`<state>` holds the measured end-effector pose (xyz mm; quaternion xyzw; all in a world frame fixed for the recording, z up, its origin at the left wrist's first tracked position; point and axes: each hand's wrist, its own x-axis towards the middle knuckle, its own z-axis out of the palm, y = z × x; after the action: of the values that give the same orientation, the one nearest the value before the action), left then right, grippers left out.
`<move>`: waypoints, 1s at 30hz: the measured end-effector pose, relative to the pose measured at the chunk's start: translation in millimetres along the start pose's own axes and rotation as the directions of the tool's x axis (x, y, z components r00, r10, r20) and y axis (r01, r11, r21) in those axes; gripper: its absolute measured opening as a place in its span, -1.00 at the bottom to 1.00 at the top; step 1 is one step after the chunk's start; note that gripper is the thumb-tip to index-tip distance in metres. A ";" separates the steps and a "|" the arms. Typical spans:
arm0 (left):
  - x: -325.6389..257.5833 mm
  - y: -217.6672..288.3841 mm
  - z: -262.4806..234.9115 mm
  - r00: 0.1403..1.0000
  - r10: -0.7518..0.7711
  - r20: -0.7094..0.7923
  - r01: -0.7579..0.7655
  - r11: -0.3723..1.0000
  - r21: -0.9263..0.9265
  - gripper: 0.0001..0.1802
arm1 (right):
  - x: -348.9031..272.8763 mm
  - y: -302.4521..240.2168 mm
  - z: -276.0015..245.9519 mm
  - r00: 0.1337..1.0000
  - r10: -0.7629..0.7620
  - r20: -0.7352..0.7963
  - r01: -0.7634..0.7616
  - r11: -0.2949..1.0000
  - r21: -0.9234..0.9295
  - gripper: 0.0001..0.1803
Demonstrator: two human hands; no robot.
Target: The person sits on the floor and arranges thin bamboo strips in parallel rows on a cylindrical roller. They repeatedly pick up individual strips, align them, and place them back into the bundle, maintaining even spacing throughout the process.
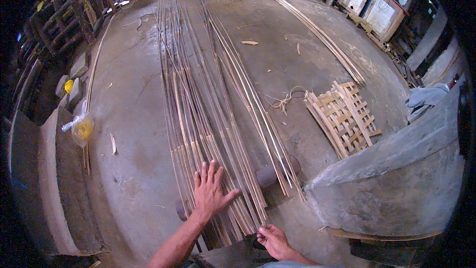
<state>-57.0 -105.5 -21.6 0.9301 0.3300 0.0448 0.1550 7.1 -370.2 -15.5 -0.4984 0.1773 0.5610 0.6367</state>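
Long, thin bamboo strips (184,114) lie side by side on the floor, running away from me. My left hand (210,192) rests flat across their near part, fingers spread. At the near right end of the bundle, my right hand (273,242) is closed in a pinch on the tip of one bamboo strip (252,201). Under the near ends, a dark round log (269,177) props the strips up. A few paler strips (251,101) lie a little apart on the bundle's right.
A woven bamboo panel (353,119) lies to the right, beside a curved grey wall (391,188). More pale strips (317,32) lie at the far right. On the left are a plastic bag with something yellow (83,129), a long pole (97,57) and curved grey slabs (54,168).
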 end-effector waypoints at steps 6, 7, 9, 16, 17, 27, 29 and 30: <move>5.8 8.6 -20.3 0.987 0.133 -0.094 -0.129 0.990 0.050 -0.03 | 0.3 4.8 -8.6 0.998 -0.004 0.069 0.007 0.999 -0.042 -0.86; 6.5 12.1 -10.8 0.980 0.191 -0.056 -0.188 0.981 0.052 -0.06 | 1.3 8.3 -15.5 1.000 0.007 0.016 -0.006 0.999 -0.047 -0.87; 8.3 6.9 3.9 0.956 0.294 0.017 -0.294 0.954 0.052 -0.16 | -3.8 7.1 -10.4 0.997 0.050 -0.054 -0.054 0.995 -0.078 -0.88; 12.0 1.0 -1.6 0.945 0.326 0.019 -0.327 0.944 0.054 -0.31 | -14.7 -6.6 8.2 1.000 -0.005 0.004 0.006 0.987 -0.160 -0.87; 12.5 0.2 -0.2 0.947 0.322 0.026 -0.323 0.945 0.056 -0.32 | -14.9 -9.0 11.5 0.998 -0.034 -0.044 0.026 0.985 -0.170 -0.84; 11.8 -2.6 2.6 0.951 0.307 0.047 -0.310 0.949 0.058 -0.33 | 22.8 -31.2 27.4 0.959 -0.265 -0.101 0.245 0.954 -0.172 -0.67; 13.1 -1.3 4.8 0.950 0.312 0.028 -0.314 0.948 0.047 -0.33 | 30.5 -35.1 21.6 0.961 -0.261 -0.087 0.244 0.955 -0.171 -0.72; 14.0 -0.4 5.6 0.949 0.315 0.023 -0.315 0.948 0.042 -0.33 | 38.6 -33.6 10.2 0.962 -0.263 -0.069 0.244 0.946 -0.212 -0.73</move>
<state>-45.3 -97.8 -27.3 0.9744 0.1770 0.0539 0.1277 45.5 -336.7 -26.6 -0.6054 0.0843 0.4649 0.6405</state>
